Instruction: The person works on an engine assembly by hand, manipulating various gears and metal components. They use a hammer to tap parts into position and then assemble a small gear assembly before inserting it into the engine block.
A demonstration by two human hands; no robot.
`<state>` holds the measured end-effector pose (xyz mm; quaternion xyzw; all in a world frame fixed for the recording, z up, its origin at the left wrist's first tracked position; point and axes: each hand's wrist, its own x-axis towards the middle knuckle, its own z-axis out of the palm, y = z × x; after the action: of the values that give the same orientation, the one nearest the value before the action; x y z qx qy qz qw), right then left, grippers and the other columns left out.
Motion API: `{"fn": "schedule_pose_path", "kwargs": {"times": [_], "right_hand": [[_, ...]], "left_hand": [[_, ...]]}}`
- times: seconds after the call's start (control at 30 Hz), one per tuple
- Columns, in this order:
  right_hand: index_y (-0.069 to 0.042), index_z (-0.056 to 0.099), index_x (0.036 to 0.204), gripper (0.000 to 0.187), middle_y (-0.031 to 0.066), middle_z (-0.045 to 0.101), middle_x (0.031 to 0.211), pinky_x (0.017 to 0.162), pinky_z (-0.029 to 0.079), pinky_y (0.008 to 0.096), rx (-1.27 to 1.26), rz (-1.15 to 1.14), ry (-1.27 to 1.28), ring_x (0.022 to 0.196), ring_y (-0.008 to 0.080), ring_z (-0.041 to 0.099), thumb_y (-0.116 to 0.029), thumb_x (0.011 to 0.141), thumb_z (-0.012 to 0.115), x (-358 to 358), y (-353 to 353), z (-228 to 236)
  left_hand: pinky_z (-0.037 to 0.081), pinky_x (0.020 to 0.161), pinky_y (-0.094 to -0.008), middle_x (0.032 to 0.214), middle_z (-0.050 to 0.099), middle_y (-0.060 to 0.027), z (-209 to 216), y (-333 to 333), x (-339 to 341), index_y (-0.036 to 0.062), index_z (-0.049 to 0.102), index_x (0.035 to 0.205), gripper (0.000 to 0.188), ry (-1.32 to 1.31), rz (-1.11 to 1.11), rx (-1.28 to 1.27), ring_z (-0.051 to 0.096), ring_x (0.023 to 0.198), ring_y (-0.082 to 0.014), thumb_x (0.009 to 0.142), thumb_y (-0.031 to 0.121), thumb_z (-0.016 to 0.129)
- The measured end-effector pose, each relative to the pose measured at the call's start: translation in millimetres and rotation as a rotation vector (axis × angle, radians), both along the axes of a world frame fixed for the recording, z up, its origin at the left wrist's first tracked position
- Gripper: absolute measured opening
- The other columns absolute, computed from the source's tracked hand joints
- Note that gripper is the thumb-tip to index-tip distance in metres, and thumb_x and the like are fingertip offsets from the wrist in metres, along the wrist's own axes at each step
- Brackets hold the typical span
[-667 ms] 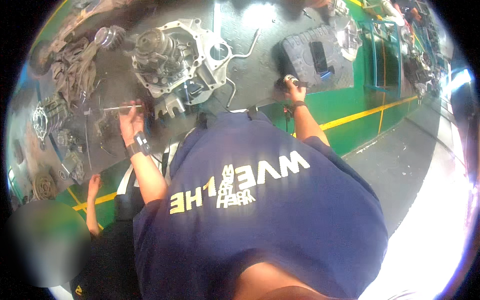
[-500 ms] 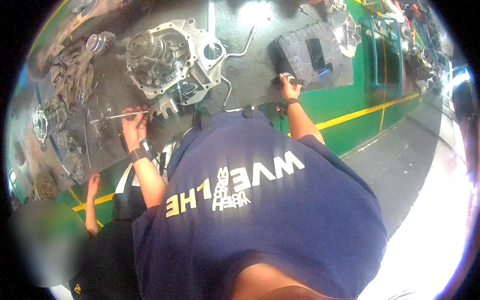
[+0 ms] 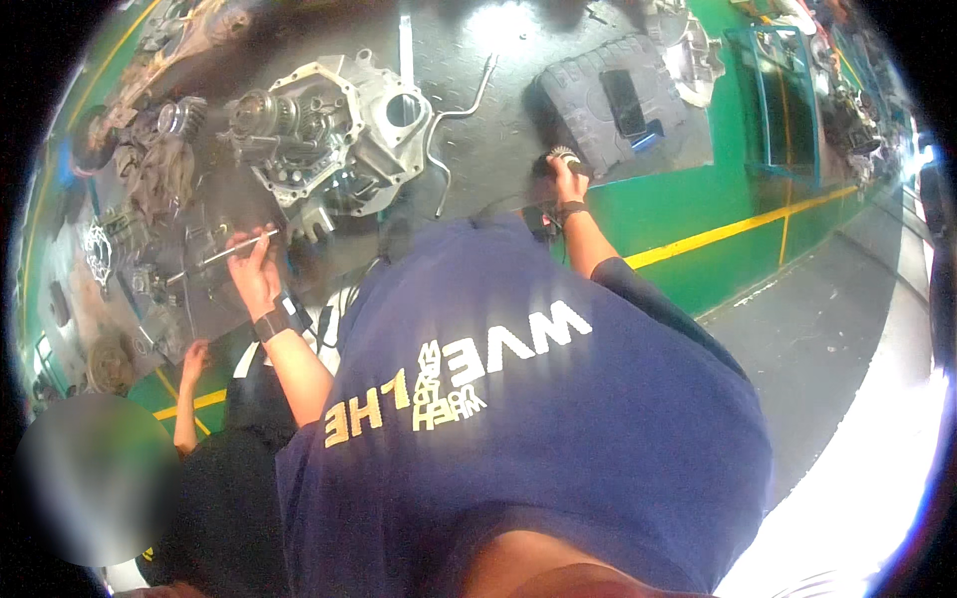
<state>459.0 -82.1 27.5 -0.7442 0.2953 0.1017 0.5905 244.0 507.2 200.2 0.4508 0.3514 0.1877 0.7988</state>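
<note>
In my left hand (image 3: 257, 271), the fingers are closed on a thin metal rod (image 3: 221, 256), which slants above the bench's near edge. My right hand (image 3: 570, 185) grips a small toothed metal gear (image 3: 564, 154) at the bench edge, beside a black ribbed plastic case. Part of the gear is hidden by the fingers. Between my hands, farther back, lies an opened gearbox housing (image 3: 404, 159) of bare metal, with a stack of gears (image 3: 267, 115) showing at its left. A forked metal piece (image 3: 317, 225) rests close to my left hand.
A bent metal tube (image 3: 471, 108) lies right of the housing. The black case (image 3: 596, 105) bears a dark phone-like slab (image 3: 624, 102). Metal parts and rags (image 3: 150, 169) crowd the left side. Another person's hand (image 3: 195, 361) is at the lower left, near the bench edge.
My left hand has shifted left, and the rod now tilts more steeply. My right hand has turned a little with the gear. The whole view has swung slightly.
</note>
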Motion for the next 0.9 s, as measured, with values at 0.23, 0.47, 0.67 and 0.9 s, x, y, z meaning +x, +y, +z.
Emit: {"fn": "schedule_pose_path", "kwargs": {"times": [0.23,0.47,0.67,0.9], "right_hand": [[0.002,0.061,0.123,0.045,0.0136,0.065,0.117,0.086,0.062,0.0434,0.195,-0.231,0.063,0.104,0.0269,0.067,-0.013,0.084,0.077,-29.7,8.5,41.9],[-0.001,0.062,0.123,0.041,0.0107,0.067,0.116,0.091,0.06,0.0446,0.502,-0.261,-0.018,0.106,0.0255,0.067,-0.014,0.086,0.073,-57.9,-32.4,66.7],[-0.005,0.053,0.139,0.054,0.0145,0.06,0.136,0.112,0.047,0.0564,0.751,-0.079,0.009,0.127,0.0344,0.059,-0.017,0.088,0.067,-59.3,-55.7,91.9],[-0.003,0.051,0.144,0.075,0.0202,0.061,0.137,0.102,0.053,0.063,1.197,0.161,0.013,0.126,0.0401,0.06,-0.027,0.078,0.077,-20.9,-30.4,191.6]], "left_hand": [[0.056,0.097,-0.0456,0.11,0.068,-0.0145,-1.6,-20.0,-0.6,0.0055,0.058,0.117,0.038,0.029,-0.023,0.04,0.069,0.11,-0.0348,0.086,-0.013,0.072],[0.053,0.099,-0.0414,0.106,0.07,-0.014,24.7,-20.2,10.0,0.0055,0.058,0.112,0.036,0.087,-0.035,0.171,0.07,0.109,-0.0331,0.085,-0.014,0.072],[0.053,0.099,-0.0426,0.105,0.069,-0.0137,30.1,-41.3,34.3,0.0051,0.058,0.113,0.039,0.014,-0.161,0.134,0.069,0.106,-0.0323,0.082,-0.015,0.072],[0.053,0.098,-0.0406,0.105,0.068,-0.0117,40.6,-74.3,58.4,0.0052,0.059,0.11,0.036,0.048,-0.226,0.155,0.069,0.105,-0.0309,0.083,-0.015,0.071]]}}
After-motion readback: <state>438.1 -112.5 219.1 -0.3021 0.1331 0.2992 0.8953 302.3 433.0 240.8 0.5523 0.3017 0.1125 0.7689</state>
